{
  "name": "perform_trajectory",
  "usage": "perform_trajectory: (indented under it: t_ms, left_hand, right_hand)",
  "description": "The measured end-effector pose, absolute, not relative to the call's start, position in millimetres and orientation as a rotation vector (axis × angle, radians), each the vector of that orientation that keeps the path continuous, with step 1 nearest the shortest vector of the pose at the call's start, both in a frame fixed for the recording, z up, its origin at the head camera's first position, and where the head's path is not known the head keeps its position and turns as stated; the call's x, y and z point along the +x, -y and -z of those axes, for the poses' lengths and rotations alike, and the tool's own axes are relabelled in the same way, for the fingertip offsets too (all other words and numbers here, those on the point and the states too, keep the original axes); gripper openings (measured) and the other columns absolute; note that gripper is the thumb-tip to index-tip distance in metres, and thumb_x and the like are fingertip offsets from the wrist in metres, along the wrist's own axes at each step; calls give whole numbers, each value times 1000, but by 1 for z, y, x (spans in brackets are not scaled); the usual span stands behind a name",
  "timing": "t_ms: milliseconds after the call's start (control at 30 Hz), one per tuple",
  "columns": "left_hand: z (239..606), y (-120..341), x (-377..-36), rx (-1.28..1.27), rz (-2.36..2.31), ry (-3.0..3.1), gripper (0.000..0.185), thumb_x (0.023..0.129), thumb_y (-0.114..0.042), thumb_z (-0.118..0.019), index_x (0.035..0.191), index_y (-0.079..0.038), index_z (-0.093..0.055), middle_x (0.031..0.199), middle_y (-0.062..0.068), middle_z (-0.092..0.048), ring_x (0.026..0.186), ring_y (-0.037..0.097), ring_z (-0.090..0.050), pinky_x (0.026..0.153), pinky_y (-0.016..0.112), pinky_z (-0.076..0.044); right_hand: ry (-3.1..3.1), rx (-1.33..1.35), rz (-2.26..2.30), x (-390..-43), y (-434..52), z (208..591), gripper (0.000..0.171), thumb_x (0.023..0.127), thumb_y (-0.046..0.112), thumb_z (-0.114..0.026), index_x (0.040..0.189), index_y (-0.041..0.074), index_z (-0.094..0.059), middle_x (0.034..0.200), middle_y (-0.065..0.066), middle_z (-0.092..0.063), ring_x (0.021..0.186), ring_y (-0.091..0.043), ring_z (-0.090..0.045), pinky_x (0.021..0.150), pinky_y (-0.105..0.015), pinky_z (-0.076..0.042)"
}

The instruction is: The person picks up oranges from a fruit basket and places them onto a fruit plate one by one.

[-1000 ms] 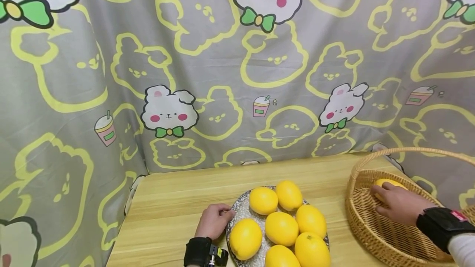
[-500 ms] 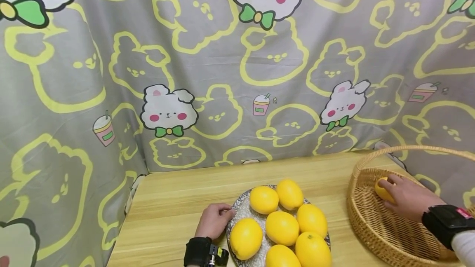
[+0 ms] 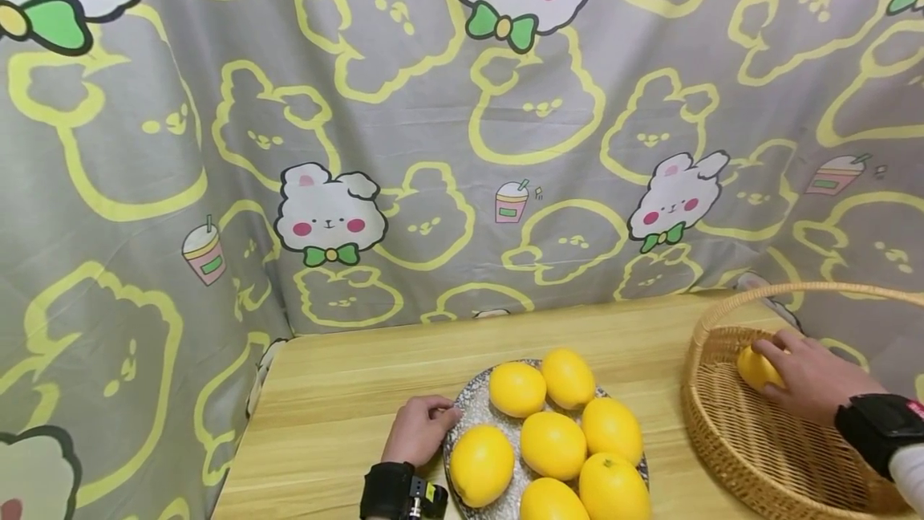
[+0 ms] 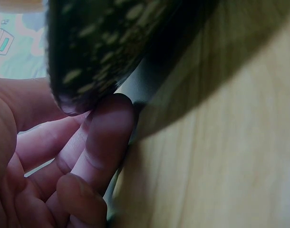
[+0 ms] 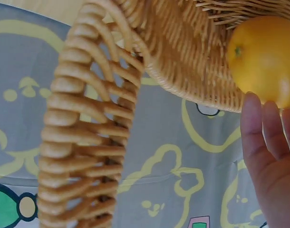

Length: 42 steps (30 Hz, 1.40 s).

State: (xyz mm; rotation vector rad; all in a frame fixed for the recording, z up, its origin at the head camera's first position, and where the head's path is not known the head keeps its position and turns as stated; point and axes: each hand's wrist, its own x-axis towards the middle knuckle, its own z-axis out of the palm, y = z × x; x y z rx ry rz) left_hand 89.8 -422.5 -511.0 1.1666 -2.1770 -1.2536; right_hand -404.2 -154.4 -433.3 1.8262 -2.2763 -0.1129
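Observation:
My left hand (image 3: 422, 432) grips the left rim of a dark speckled plate (image 3: 469, 412). In the left wrist view its curled fingers (image 4: 95, 142) sit under the plate's rim (image 4: 102, 47). Several yellow lemons (image 3: 552, 444) lie on the plate. At the right, my right hand (image 3: 808, 379) reaches into a wicker basket (image 3: 729, 440). Its fingers rest on one lemon (image 3: 754, 367) lying inside. In the right wrist view, straight fingers (image 5: 264, 142) touch that lemon (image 5: 261, 59) at their tips, against the basket wall (image 5: 183, 57).
The light wooden table (image 3: 346, 392) has bare room to the left of the plate and behind it. A grey cartoon-print cloth (image 3: 433, 143) hangs close behind and along both sides. The basket's arched handle (image 3: 801, 291) rises over my right hand.
My right hand has drawn back slightly, so more of the lemon in the basket shows past the fingers. The left hand has stayed at the plate's rim.

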Motion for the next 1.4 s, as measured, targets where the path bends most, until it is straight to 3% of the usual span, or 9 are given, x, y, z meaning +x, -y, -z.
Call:
perform_trajectory:
  t_ms: [500, 667, 867, 1200, 1400]
  left_hand:
    - [512, 423, 91, 1173, 1259, 2169, 27, 97, -28, -71, 114, -9, -78, 90, 2, -74, 74, 15, -58, 67, 31, -46]
    - [512, 424, 90, 1178, 1238, 2176, 28, 97, -29, -71, 115, -9, -79, 89, 1, -74, 73, 14, -58, 67, 30, -45]
    - [512, 423, 91, 1173, 1241, 2166, 27, 97, -28, -71, 114, -10, -79, 90, 1, -75, 73, 14, -58, 67, 30, -45]
    - [512, 425, 90, 1177, 1208, 2173, 26, 96, -29, -71, 113, -11, -79, 85, -1, -73, 69, 13, -56, 65, 28, -43]
    - [513, 425, 88, 1188, 1191, 2171, 24, 95, -29, -73, 111, -13, -80, 87, -2, -75, 73, 9, -59, 68, 27, -48]
  right_hand:
    - [2341, 1797, 149, -420, 158, 448, 68, 71, 24, -91, 124, -7, -62, 111, -34, -58, 99, -50, -58, 87, -68, -48]
    - [2393, 1789, 130, -424, 161, 453, 76, 69, 27, -93, 127, -8, -59, 111, -36, -56, 94, -50, -58, 85, -67, -48]
    - [2463, 1777, 110, -430, 167, 459, 79, 69, 29, -93, 127, -9, -57, 111, -41, -52, 87, -50, -59, 74, -60, -51]
    - [2669, 1690, 124, -429, 177, 463, 89, 74, 41, -89, 130, -16, -49, 105, -47, -44, 79, -46, -54, 62, -49, -50]
    - [2703, 1696, 179, -429, 179, 468, 83, 81, 47, -82, 127, -14, -49, 105, -49, -47, 75, -45, -57, 63, -51, -50]
